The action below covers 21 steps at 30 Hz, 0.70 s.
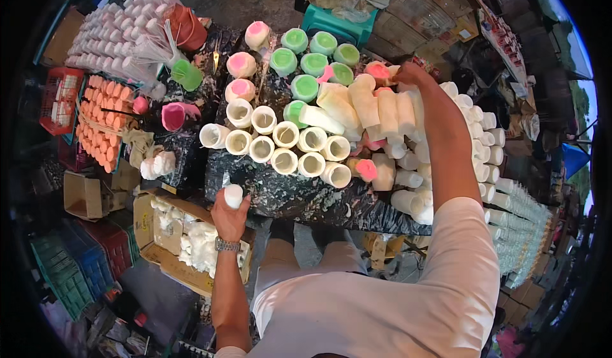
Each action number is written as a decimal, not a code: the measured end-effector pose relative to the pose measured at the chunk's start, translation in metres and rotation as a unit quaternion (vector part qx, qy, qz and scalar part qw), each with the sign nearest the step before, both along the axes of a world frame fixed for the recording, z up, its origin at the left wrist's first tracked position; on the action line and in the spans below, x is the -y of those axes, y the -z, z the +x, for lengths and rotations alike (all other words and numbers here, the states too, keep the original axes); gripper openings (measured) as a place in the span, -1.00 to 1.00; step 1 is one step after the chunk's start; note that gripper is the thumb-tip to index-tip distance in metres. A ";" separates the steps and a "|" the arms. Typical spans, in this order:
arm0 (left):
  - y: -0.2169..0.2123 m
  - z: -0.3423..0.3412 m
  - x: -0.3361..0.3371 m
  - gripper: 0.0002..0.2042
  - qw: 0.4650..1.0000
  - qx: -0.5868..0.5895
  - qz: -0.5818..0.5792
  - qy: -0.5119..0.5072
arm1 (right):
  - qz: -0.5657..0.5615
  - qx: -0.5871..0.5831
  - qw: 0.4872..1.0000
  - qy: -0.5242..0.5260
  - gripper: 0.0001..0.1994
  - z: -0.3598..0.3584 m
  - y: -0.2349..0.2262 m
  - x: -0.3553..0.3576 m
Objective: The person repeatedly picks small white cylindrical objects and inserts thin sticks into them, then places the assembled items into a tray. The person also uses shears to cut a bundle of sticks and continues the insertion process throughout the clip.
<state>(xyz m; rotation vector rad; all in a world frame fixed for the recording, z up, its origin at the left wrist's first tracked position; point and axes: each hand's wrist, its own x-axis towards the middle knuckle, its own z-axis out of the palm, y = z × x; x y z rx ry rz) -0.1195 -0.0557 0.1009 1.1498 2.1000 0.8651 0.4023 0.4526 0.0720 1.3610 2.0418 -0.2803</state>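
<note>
In my left hand point(230, 216), near the table's front edge, is a short white cylinder point(233, 197) that looks like a candle. My right arm stretches over the table, and the fingers of my right hand point(411, 75) curl down beside a pink-filled mould point(378, 71); what they grip is hidden. Below that hand lies a heap of long cream moulds point(387, 112). Open cream tubes point(284, 161) stand together mid-table, several with a thin strand inside. Behind them are moulds filled with green point(313, 63) and a column of pink-topped ones point(240, 90).
Orange cylinders point(101, 122) and rows of white ones point(121, 33) fill the far left. A green cup point(186, 75) stands near white strands and a red bucket point(186, 29). An open carton point(171, 267) holds white pieces by my left forearm. White cylinders point(486, 138) crowd the right.
</note>
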 end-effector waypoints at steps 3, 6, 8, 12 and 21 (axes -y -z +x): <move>0.059 -0.012 -0.002 -0.52 0.999 -0.029 -0.007 0.019 | 0.033 -0.027 0.999 0.021 -0.38 -0.014 0.081 -0.026; 0.073 -0.012 0.008 -0.46 0.997 0.070 0.010 -0.037 | 0.160 0.012 0.977 0.142 -0.29 -0.047 0.084 -0.015; 0.072 -0.006 0.013 -0.36 0.998 0.031 -0.014 -0.054 | 0.055 0.004 0.998 0.036 -0.32 -0.055 0.081 -0.027; 0.055 0.006 -0.008 -0.48 0.996 0.075 -0.003 -0.056 | 0.026 0.078 0.995 -0.053 -0.42 -0.025 0.105 -0.057; 0.028 0.033 -0.037 -0.56 0.962 0.243 0.087 -0.086 | 0.089 0.047 0.994 -0.030 -0.30 -0.054 0.043 0.015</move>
